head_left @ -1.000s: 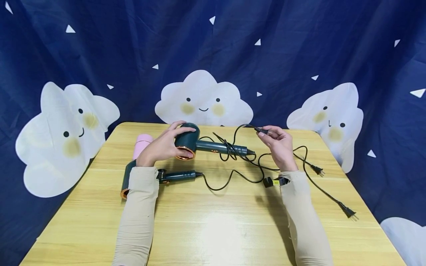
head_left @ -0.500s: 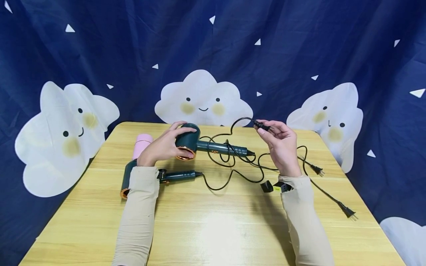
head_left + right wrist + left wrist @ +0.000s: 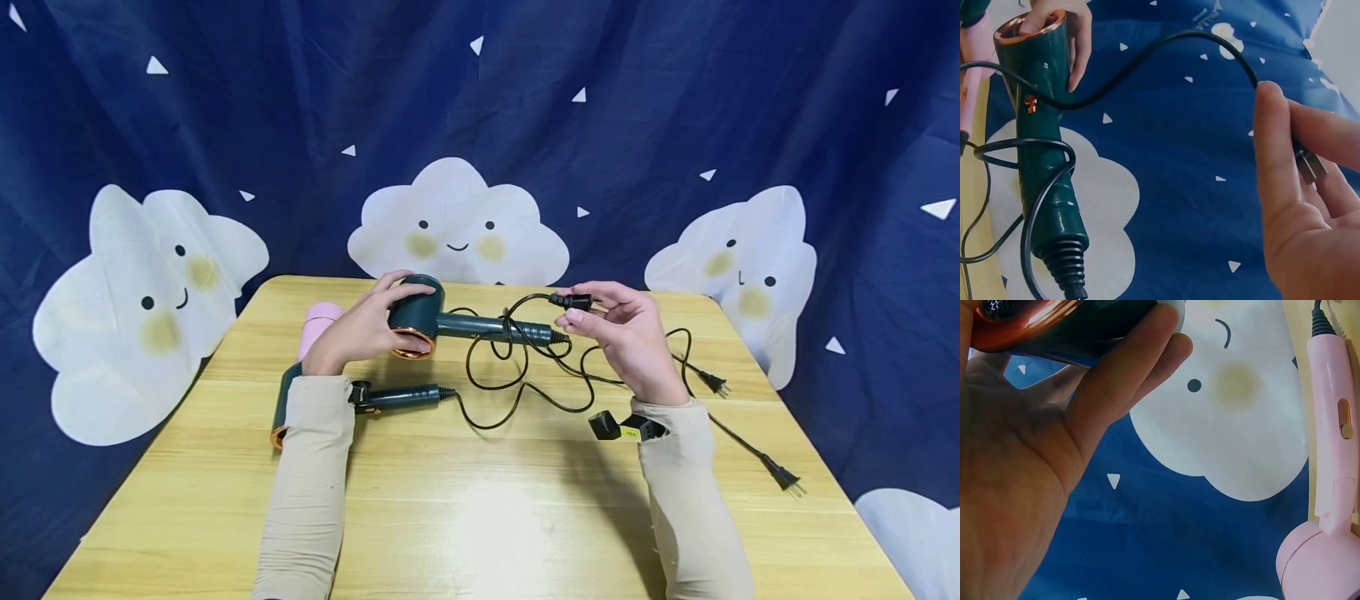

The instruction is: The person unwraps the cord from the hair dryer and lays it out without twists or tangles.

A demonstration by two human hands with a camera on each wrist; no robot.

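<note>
My left hand [image 3: 358,329] grips the barrel of a dark green hair dryer [image 3: 495,327] with a copper rim, thumb at the rim. In the right wrist view this dryer's handle [image 3: 1054,187] has its black cord [image 3: 1116,78] looped loosely round it. With thumb and fingers, my right hand [image 3: 630,342] pinches the black plug [image 3: 576,302] at the cord's end, above and right of the handle. The metal prongs [image 3: 1311,167] show between the fingers in the right wrist view. A second green hair dryer [image 3: 401,397] lies nearer me, partly hidden by my left forearm.
Behind my left wrist lies a pink hair dryer [image 3: 1335,456]. Two more plugs, a farther plug [image 3: 714,382] and a nearer plug [image 3: 782,477], rest on the right of the wooden table [image 3: 450,517]. A blue cloud-print curtain [image 3: 300,125] stands behind the table.
My right hand has brought the plug up slightly, then left and down. The cord's bunched loops have spread into a wider loop near the handle. My left hand keeps its grip, shifting slightly left.
</note>
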